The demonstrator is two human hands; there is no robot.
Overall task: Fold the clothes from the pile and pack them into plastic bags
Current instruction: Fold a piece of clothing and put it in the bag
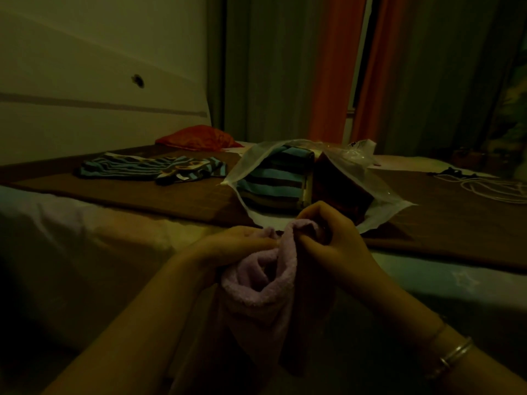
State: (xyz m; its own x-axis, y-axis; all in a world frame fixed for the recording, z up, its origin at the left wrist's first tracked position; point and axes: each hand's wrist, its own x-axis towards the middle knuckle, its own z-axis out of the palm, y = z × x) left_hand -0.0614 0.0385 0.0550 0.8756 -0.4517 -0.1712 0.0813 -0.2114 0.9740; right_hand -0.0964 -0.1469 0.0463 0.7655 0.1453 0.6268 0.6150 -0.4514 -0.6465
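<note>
Lilac fleece garment (262,280) was held bunched low in front of the bed edge — left hand (236,246) and right hand (333,240) each closed in a grip on its upper folds. Just beyond, plastic bag (368,178) lay open-mouthed on brown mat (171,195), striped folded clothes (273,181) inside — striped garment (148,168) was spread further left.

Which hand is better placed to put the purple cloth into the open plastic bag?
Probably the right hand. It grips the top of the purple fluffy cloth just before the plastic bag mouth. The left hand holds the cloth lower and farther from the opening.
</note>
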